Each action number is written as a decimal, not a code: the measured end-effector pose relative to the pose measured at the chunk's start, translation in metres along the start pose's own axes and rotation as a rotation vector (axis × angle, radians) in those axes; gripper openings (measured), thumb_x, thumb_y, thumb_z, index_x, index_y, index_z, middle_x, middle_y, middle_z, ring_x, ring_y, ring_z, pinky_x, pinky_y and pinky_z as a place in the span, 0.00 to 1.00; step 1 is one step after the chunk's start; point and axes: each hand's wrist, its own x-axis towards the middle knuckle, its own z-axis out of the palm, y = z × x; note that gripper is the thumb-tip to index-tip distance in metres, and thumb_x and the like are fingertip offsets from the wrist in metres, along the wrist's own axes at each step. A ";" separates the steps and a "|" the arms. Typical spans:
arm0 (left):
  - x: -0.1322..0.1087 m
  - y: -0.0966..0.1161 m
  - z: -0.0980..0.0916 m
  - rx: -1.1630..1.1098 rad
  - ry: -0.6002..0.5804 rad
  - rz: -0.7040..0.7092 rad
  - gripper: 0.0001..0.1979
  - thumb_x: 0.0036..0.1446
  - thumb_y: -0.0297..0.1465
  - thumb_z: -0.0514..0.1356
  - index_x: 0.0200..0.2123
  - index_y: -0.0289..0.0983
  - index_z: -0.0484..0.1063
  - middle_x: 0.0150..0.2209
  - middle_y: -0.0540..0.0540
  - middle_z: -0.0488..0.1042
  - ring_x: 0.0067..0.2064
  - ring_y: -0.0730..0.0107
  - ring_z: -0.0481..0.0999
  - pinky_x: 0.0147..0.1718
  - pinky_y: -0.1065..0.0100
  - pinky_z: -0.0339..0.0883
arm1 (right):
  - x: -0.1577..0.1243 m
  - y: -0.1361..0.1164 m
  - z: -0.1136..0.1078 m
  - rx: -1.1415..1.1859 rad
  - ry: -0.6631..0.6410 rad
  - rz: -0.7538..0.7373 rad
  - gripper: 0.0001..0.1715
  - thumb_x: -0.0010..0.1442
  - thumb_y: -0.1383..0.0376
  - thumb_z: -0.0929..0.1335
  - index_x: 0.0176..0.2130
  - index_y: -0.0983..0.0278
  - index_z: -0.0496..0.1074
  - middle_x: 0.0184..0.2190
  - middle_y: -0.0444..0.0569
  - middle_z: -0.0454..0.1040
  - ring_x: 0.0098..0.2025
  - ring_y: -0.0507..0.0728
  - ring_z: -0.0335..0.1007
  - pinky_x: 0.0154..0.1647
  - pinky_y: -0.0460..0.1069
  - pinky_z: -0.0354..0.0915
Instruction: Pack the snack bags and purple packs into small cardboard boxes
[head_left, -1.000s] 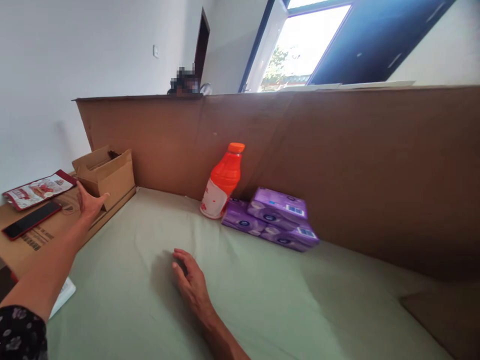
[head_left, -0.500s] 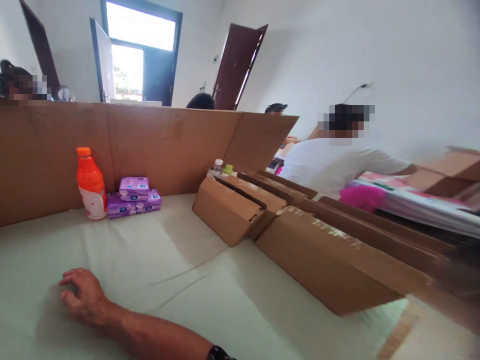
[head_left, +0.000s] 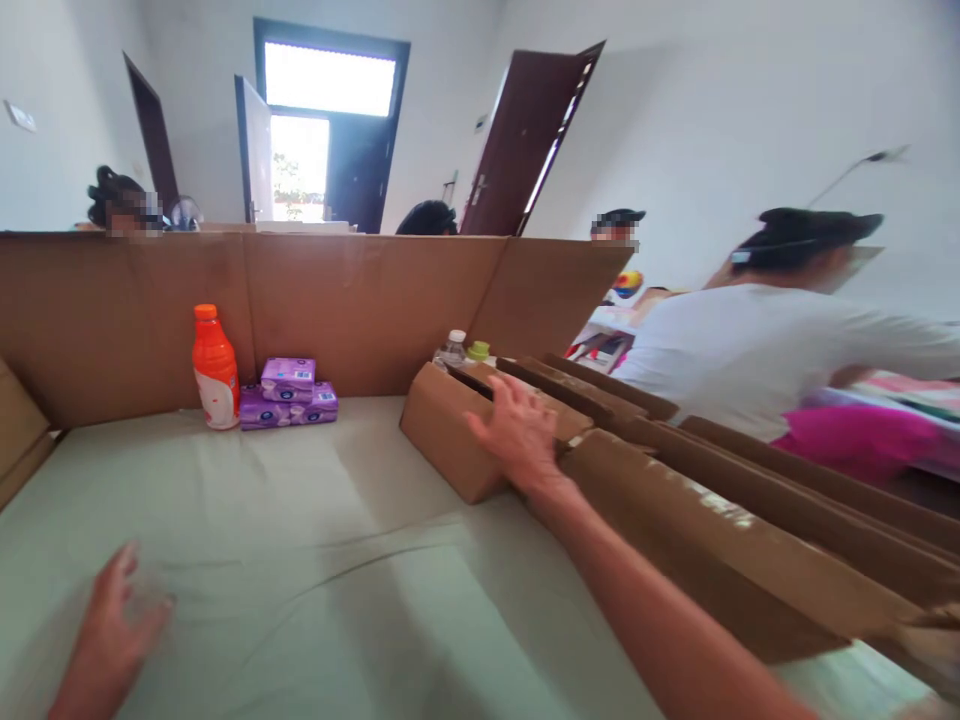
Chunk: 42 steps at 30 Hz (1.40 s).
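Note:
My right hand point(head_left: 517, 425) is over the near cardboard box point(head_left: 450, 435), fingers spread at its top edge; whether it presses on the card cannot be told. At the lower left my left hand point(head_left: 112, 625) is blurred, fingers apart, with nothing in it, above the pale green cloth point(head_left: 315, 510). An orange bottle point(head_left: 215, 370) stands upright against the cardboard wall point(head_left: 375, 300), beside stacked purple tissue packs point(head_left: 289, 400). Behind the near box are a clear bottle point(head_left: 453, 350) and a green cap point(head_left: 478, 351).
Long open cardboard boxes point(head_left: 705, 520) line the right side. A cardboard flap point(head_left: 22, 430) stands at the left edge. Beyond the right boxes a person in a white shirt point(head_left: 727, 340) leans by another table. More heads show behind the wall.
My right hand has come to the near box. The left hand now shows at the lower left. The view has shifted left, and the left cardboard flap has come into sight.

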 end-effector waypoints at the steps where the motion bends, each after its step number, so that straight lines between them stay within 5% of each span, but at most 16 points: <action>1: -0.007 0.005 0.017 -0.026 -0.052 -0.001 0.37 0.50 0.48 0.62 0.60 0.35 0.64 0.56 0.33 0.71 0.54 0.39 0.76 0.51 0.38 0.73 | 0.007 0.011 -0.008 -0.023 -0.006 0.035 0.32 0.49 0.65 0.68 0.54 0.71 0.70 0.61 0.74 0.65 0.65 0.80 0.55 0.59 0.75 0.50; 4: -0.025 0.034 0.067 -0.085 -0.162 0.033 0.34 0.50 0.40 0.61 0.61 0.36 0.64 0.59 0.32 0.69 0.61 0.39 0.71 0.59 0.37 0.65 | 0.015 0.028 -0.018 -0.035 -0.107 0.067 0.21 0.47 0.64 0.67 0.42 0.67 0.76 0.41 0.64 0.79 0.47 0.72 0.73 0.48 0.64 0.65; 6: -0.033 0.059 0.090 -0.129 -0.223 0.074 0.34 0.52 0.37 0.61 0.62 0.36 0.62 0.62 0.31 0.66 0.63 0.40 0.68 0.61 0.37 0.62 | 0.010 0.029 -0.022 -0.005 -0.190 0.024 0.14 0.48 0.63 0.66 0.35 0.64 0.77 0.30 0.55 0.79 0.37 0.65 0.75 0.41 0.57 0.67; 9: -0.038 0.095 0.105 -0.170 -0.295 0.156 0.34 0.55 0.35 0.60 0.65 0.38 0.58 0.64 0.31 0.63 0.66 0.43 0.65 0.61 0.39 0.63 | -0.013 0.019 -0.033 0.070 -0.311 -0.092 0.13 0.51 0.60 0.65 0.33 0.61 0.78 0.28 0.48 0.79 0.32 0.59 0.74 0.36 0.52 0.68; 13: -0.042 0.131 0.090 -0.181 -0.299 0.295 0.36 0.59 0.35 0.59 0.68 0.42 0.52 0.65 0.33 0.61 0.66 0.44 0.65 0.58 0.42 0.68 | -0.068 -0.006 -0.065 0.195 -0.491 -0.291 0.15 0.57 0.55 0.66 0.34 0.59 0.79 0.32 0.47 0.80 0.33 0.57 0.74 0.37 0.49 0.69; 18: -0.068 0.162 0.042 -0.199 -0.328 0.436 0.43 0.57 0.31 0.63 0.71 0.47 0.46 0.70 0.36 0.55 0.68 0.43 0.61 0.63 0.39 0.61 | -0.129 -0.035 -0.111 0.378 -0.798 -0.551 0.18 0.67 0.60 0.63 0.36 0.57 0.81 0.31 0.49 0.80 0.32 0.54 0.74 0.35 0.47 0.69; 21: -0.086 0.177 0.021 -0.227 -0.350 0.557 0.45 0.55 0.27 0.64 0.71 0.46 0.46 0.69 0.37 0.57 0.69 0.46 0.59 0.64 0.40 0.59 | -0.144 -0.041 -0.123 0.424 -0.945 -0.517 0.16 0.67 0.60 0.64 0.37 0.55 0.82 0.31 0.50 0.81 0.32 0.55 0.75 0.37 0.49 0.71; 26: -0.096 0.188 0.016 -0.214 -0.339 0.664 0.34 0.52 0.21 0.60 0.63 0.44 0.60 0.48 0.44 0.77 0.63 0.51 0.68 0.61 0.43 0.63 | -0.135 -0.043 -0.130 0.531 -1.097 -0.274 0.14 0.59 0.54 0.70 0.36 0.56 0.84 0.32 0.52 0.82 0.35 0.60 0.77 0.41 0.54 0.72; 30: -0.096 0.188 0.021 -0.213 -0.350 0.691 0.27 0.51 0.19 0.57 0.54 0.44 0.65 0.42 0.46 0.79 0.60 0.54 0.71 0.64 0.42 0.58 | -0.118 -0.062 -0.108 0.591 -1.109 -0.261 0.19 0.63 0.52 0.65 0.39 0.57 0.83 0.34 0.49 0.82 0.36 0.58 0.78 0.40 0.52 0.71; 33: -0.097 0.186 0.023 -0.218 -0.328 0.699 0.25 0.51 0.19 0.57 0.51 0.44 0.64 0.40 0.47 0.78 0.58 0.56 0.72 0.64 0.44 0.57 | -0.124 -0.082 -0.068 0.341 -1.099 -0.550 0.10 0.56 0.65 0.71 0.37 0.58 0.83 0.34 0.48 0.83 0.34 0.58 0.78 0.36 0.49 0.70; 37: -0.100 0.183 0.025 -0.184 -0.299 0.716 0.20 0.50 0.21 0.57 0.45 0.43 0.64 0.35 0.50 0.76 0.50 0.61 0.76 0.65 0.49 0.57 | -0.142 -0.101 -0.028 -0.091 -1.049 -0.909 0.16 0.49 0.79 0.67 0.22 0.63 0.78 0.22 0.50 0.79 0.21 0.55 0.70 0.26 0.48 0.62; 42: -0.097 0.188 0.029 -0.179 -0.309 0.718 0.16 0.49 0.20 0.56 0.40 0.43 0.62 0.33 0.51 0.74 0.47 0.64 0.77 0.66 0.51 0.56 | -0.117 -0.108 -0.063 0.036 -0.811 -1.087 0.16 0.59 0.69 0.67 0.21 0.59 0.75 0.20 0.48 0.76 0.22 0.55 0.69 0.27 0.50 0.63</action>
